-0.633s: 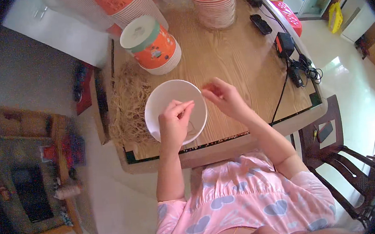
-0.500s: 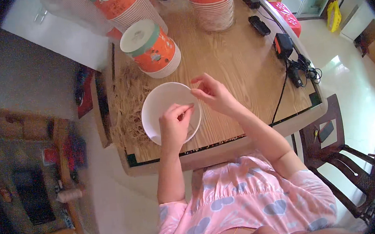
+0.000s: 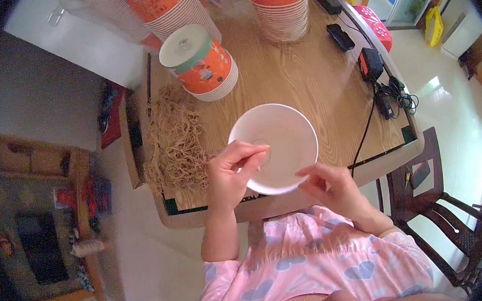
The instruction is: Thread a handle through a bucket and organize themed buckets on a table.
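Note:
A white paper tub (image 3: 284,125) stands with its mouth up near the front edge of the table. My left hand (image 3: 234,171) is over its left side, thumb and fingertips pinched together on what looks like a thin strand; its fine curve shows faintly against the white inside. At the tub's near right rim, my right hand (image 3: 333,191) has its thumb and fingers closed on the edge. Left of the tub lies a loose heap of brown, stringy roots (image 3: 175,147).
Upside-down orange and green paper tubs (image 3: 205,67) stand nested behind the roots. Taller stacks, one a tub stack (image 3: 282,21), rise at the back. Along the right edge lie a black adapter (image 3: 370,63) and tangled cables (image 3: 399,93). A dark wooden chair (image 3: 415,178) stands at the right.
The white tub has shifted right, away from the roots. My right hand has come down from its far right rim to its near right rim. My left hand stays pinched.

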A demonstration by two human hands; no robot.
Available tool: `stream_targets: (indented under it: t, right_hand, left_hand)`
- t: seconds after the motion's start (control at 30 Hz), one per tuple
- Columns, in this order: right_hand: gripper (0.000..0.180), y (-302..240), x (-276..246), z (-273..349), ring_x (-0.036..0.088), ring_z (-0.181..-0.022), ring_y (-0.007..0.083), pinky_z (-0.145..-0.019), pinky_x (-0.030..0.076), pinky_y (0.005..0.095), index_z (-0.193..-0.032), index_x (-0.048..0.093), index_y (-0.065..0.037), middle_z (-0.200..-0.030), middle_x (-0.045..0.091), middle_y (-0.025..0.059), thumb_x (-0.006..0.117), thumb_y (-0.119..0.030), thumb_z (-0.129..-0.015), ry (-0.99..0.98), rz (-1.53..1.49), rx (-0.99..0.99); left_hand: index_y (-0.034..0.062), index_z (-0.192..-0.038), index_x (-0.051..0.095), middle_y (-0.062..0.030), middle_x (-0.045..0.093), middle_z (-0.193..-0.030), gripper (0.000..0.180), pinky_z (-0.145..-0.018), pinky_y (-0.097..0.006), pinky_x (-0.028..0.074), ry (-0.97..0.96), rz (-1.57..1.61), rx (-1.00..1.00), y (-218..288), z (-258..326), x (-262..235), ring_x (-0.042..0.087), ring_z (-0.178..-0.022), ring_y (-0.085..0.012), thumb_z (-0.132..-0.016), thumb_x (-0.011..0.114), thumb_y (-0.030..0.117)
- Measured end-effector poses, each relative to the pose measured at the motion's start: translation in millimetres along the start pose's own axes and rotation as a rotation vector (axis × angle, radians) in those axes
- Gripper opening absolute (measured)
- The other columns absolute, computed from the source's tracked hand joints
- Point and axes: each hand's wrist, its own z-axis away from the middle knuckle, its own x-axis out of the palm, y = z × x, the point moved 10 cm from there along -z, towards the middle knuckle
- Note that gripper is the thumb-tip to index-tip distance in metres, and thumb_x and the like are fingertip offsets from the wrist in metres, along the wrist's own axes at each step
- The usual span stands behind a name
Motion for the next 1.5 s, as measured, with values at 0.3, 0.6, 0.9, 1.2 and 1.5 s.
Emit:
stream_targets:
  t: [0.3, 0.6, 0.9, 1.2, 1.5]
  right_hand:
    - [0.019, -47, -19, -35, 0.057, -0.075, 0.0222, -0.067, 0.046, 0.0341, -0.088, 0.061, -0.006, -0.082, 0.059, 0.0069, 0.071, -0.012, -0.073, 0.244, 0.324, -0.467]
    - [0.009, -19, -55, -27, 0.057, -0.072, 0.0231, -0.064, 0.045, 0.0313, -0.082, 0.061, -0.003, -0.075, 0.058, 0.0089, 0.067, -0.002, -0.075, 0.340, 0.056, -0.307]
    - [0.012, -8, -44, -25, 0.053, -0.075, 0.0321, -0.067, 0.040, 0.0381, -0.081, 0.053, -0.003, -0.075, 0.053, 0.0126, 0.055, -0.014, -0.085, 0.295, 0.177, -0.345]
    - [0.006, 8, -61, -17, 0.054, -0.075, 0.0200, -0.068, 0.044, 0.0296, -0.090, 0.055, -0.001, -0.080, 0.055, 0.0086, 0.057, -0.002, -0.084, 0.370, -0.094, -0.379]
    - [0.010, 47, -60, -16, 0.056, -0.077, 0.0175, -0.069, 0.046, 0.0287, -0.094, 0.057, -0.003, -0.085, 0.058, 0.0078, 0.058, -0.003, -0.084, 0.332, -0.095, -0.279]
  left_hand:
    - [0.0001, -0.090, 0.067, -0.0022, 0.058, -0.080, 0.012, -0.058, -0.019, 0.044, -0.181, 0.132, 0.105, 37, -15, 43, 0.054, -0.067, -0.0065, -0.079, 0.064, -0.003]
    - [0.0100, -0.087, 0.071, -0.0042, 0.051, -0.069, 0.015, -0.053, -0.026, 0.041, -0.310, -0.511, 0.220, 35, -26, 73, 0.051, -0.057, -0.0123, -0.072, 0.072, 0.007]
    - [0.0031, -0.081, 0.065, -0.0022, 0.055, -0.067, 0.004, -0.055, -0.024, 0.044, -0.317, -0.258, 0.174, 15, -25, 90, 0.055, -0.062, -0.0103, -0.077, 0.067, 0.004]
    - [0.0020, -0.081, 0.067, 0.0048, 0.044, -0.062, 0.005, -0.048, -0.020, 0.030, -0.215, -0.310, 0.090, 4, -26, 86, 0.037, -0.054, -0.0027, -0.077, 0.067, 0.000]
    - [0.0026, -0.084, 0.069, -0.0010, 0.041, -0.058, 0.011, -0.047, -0.024, 0.031, -0.246, -0.607, 0.098, -3, -22, 86, 0.039, -0.051, -0.0069, -0.073, 0.068, 0.000]
